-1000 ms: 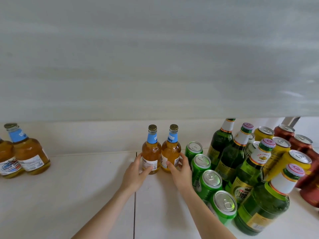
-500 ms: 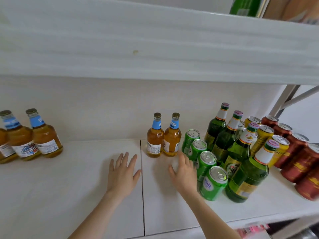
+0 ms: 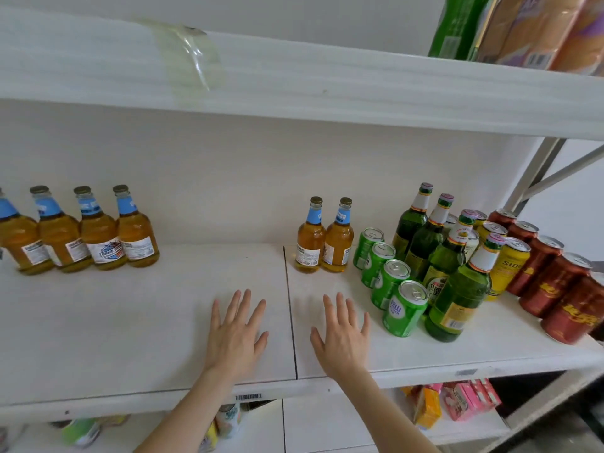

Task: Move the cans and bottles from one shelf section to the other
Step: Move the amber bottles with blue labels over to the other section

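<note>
Two amber bottles with blue neck labels (image 3: 323, 240) stand upright at the back of the right shelf section, just right of the seam (image 3: 290, 308). Several matching amber bottles (image 3: 88, 233) stand in a row on the left section. My left hand (image 3: 237, 335) hovers flat with spread fingers over the left section near the seam, holding nothing. My right hand (image 3: 343, 338) is spread the same way over the right section, also holding nothing. Both hands are well in front of the two bottles. Green cans (image 3: 389, 279), green bottles (image 3: 438, 256), yellow cans (image 3: 510, 266) and red cans (image 3: 555, 282) crowd the right.
A white shelf board (image 3: 294, 80) with a strip of clear tape hangs overhead, with packages (image 3: 529, 27) on it at the right. Below the front edge (image 3: 196, 392) a lower shelf holds pink and yellow cartons (image 3: 454, 400). A metal bracket (image 3: 539, 178) stands at the far right.
Both hands have let go of the two amber bottles and drawn back toward the front edge, fingers spread. The view has pulled back, showing more bottles at the left.
</note>
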The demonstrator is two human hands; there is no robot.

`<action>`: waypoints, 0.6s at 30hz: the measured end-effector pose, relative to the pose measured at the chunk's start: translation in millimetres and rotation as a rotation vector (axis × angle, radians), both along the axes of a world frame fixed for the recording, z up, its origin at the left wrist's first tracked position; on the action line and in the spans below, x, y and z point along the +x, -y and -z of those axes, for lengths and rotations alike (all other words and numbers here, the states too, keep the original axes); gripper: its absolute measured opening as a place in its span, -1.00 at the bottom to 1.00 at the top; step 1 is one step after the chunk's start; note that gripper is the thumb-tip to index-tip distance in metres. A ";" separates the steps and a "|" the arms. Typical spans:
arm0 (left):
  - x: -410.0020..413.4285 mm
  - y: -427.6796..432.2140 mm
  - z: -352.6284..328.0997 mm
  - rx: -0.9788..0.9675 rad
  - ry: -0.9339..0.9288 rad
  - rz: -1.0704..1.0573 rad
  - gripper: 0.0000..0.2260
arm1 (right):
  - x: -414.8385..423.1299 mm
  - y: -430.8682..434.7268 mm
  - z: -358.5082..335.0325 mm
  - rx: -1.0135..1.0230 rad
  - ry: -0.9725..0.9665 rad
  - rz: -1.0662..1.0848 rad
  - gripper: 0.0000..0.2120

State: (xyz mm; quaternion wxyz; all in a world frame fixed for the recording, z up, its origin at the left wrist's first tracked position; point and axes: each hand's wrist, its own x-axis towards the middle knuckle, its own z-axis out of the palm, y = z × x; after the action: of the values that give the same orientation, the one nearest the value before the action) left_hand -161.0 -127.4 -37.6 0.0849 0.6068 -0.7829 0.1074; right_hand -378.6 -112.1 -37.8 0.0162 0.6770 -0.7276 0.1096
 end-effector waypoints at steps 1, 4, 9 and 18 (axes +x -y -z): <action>3.2 -5.4 1.6 0.007 -0.002 -0.005 -0.48 | 3.2 -4.8 0.2 0.008 -0.002 -0.005 -0.35; 13.8 -22.5 3.2 0.004 -0.008 -0.009 -0.47 | 13.2 -21.8 -1.6 0.018 -0.021 -0.020 -0.35; 36.8 -54.8 5.6 0.008 -0.018 -0.025 -0.46 | 33.1 -56.3 -7.4 0.042 -0.037 -0.060 -0.34; 93.1 -136.5 4.1 0.066 -0.005 -0.074 -0.43 | 90.0 -133.2 -9.4 0.052 0.015 -0.123 -0.35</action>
State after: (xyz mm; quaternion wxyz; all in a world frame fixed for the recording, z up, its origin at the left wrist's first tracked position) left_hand -68.0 9.0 -41.7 0.0629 0.6381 -0.7629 0.0828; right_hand -288.6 21.1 -28.4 -0.0136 0.7197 -0.6874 0.0967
